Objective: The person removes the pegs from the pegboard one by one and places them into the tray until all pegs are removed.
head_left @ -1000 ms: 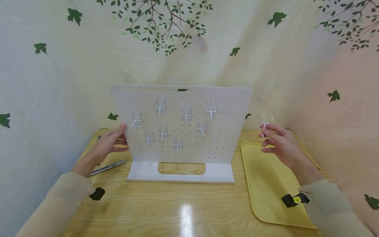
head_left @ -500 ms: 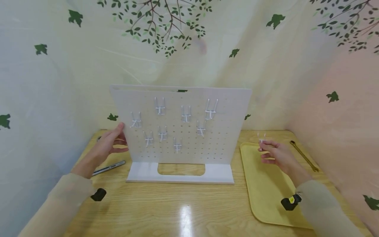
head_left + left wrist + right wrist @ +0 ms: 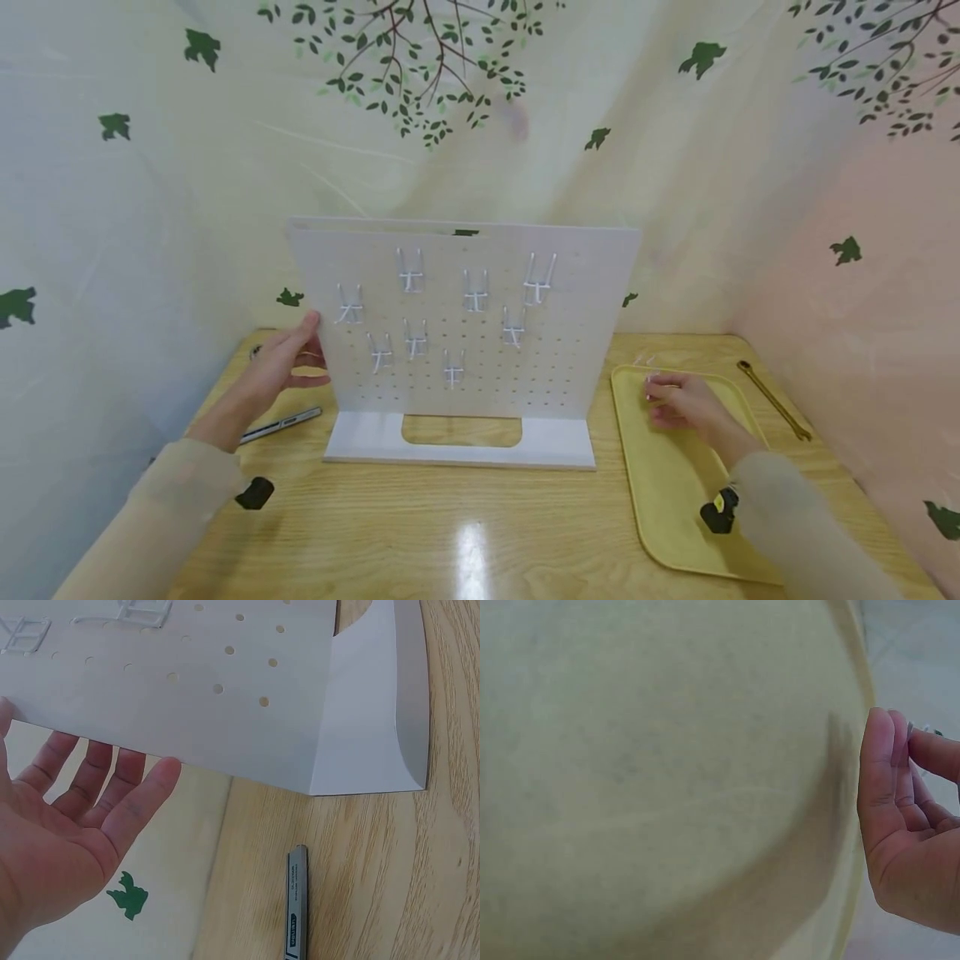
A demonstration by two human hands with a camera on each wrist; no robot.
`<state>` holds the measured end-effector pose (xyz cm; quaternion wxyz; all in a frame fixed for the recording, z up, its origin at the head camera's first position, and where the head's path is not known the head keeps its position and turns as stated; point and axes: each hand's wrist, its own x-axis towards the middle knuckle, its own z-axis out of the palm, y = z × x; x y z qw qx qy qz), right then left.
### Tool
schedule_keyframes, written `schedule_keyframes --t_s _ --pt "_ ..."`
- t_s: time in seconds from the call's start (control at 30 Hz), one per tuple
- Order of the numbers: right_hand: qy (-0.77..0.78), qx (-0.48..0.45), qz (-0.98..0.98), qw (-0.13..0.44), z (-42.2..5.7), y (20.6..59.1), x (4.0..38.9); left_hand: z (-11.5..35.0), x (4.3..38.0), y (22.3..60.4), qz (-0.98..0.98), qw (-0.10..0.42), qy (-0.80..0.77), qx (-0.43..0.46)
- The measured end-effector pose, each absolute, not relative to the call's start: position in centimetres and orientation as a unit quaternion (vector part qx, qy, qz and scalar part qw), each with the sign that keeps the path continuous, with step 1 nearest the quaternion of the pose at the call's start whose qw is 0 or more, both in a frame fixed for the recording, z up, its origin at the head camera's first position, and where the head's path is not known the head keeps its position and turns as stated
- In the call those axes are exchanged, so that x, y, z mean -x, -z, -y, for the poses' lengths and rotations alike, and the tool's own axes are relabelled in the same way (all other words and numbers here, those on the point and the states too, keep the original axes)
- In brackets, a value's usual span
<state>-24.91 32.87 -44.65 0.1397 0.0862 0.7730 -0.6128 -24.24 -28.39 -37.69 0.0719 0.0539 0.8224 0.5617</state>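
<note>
A white pegboard (image 3: pixel 555 375) stands upright on its base, with several white double-prong hooks (image 3: pixel 476 300) on its face. My left hand (image 3: pixel 273 367) holds the board's left edge; in the left wrist view the fingers (image 3: pixel 124 776) lie behind that edge. Over the far left part of the yellow tray (image 3: pixel 663 500), my right hand (image 3: pixel 693 410) pinches a small white hook (image 3: pixel 650 379) between thumb and fingertips, its prongs pointing up and away. Fingers largely cover this hook in the right wrist view.
A utility knife (image 3: pixel 279 425) lies on the wooden table (image 3: pixel 390 533) left of the pegboard's base. To the right of the tray is a brass-coloured wrench (image 3: pixel 774 400). A patterned curtain (image 3: pixel 645 183) hangs close behind and at both sides.
My right hand has come down and slightly left with the hook, from above the tray's far end to close over the tray. The wrench has come into view. My left hand stays at the board's edge.
</note>
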Motion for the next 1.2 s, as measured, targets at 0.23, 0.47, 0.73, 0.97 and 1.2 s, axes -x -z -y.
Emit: schedule_keyframes --t_s 0.23,0.47,0.73,0.97,1.2 --pt "0.615 -0.112 -0.768 0.141 -32.1 45.9 25.4 28.4 24.3 37.8 -0.830 0.065 -0.551 -0.053" --pt "0.609 -0.127 -0.770 0.141 -32.0 46.2 25.9 28.5 24.3 37.8 -0.830 0.061 -0.552 -0.051" --pt "0.615 -0.135 -0.764 0.141 -32.3 46.5 25.4 28.4 24.4 37.9 -0.824 0.071 -0.559 -0.057" --pt "0.619 -0.133 -0.763 0.135 -32.0 46.4 25.2 28.5 24.5 38.2 -0.827 0.070 -0.556 -0.054" --pt "0.612 -0.131 -0.768 0.135 -31.7 46.1 25.0 28.6 24.6 38.2 -0.825 0.068 -0.558 -0.058"
